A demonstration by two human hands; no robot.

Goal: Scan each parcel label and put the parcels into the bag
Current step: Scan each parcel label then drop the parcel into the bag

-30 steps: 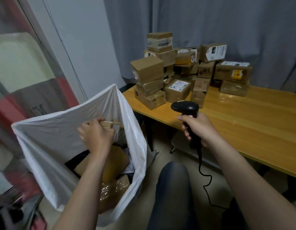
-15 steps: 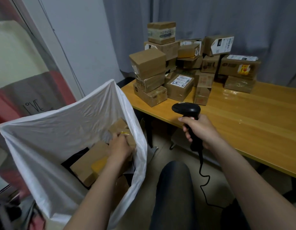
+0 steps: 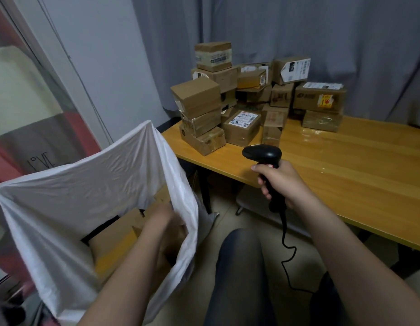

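Now the white bag (image 3: 63,196) stands open-mouthed on the floor at my left, just beside the table corner, and my left hand (image 3: 162,229) has sunk deeper into it than half a second ago, down against the right-hand wall. The hand is blurred, so I cannot tell whether its fingers hold anything. A small parcel (image 3: 160,196) shows just above it, lower than before. A longer brown parcel (image 3: 115,234) lies on the bag's contents, its long axis running from near left to far right. My right hand (image 3: 279,184) is unchanged, fingers wrapped round the barcode scanner (image 3: 263,155), handle roughly upright, head pointing left toward the bag, its cable (image 3: 285,243) hanging down. The stack of parcels (image 3: 242,123) sits at the far corner of the wooden table (image 3: 345,172), with a grey curtain (image 3: 298,31) behind
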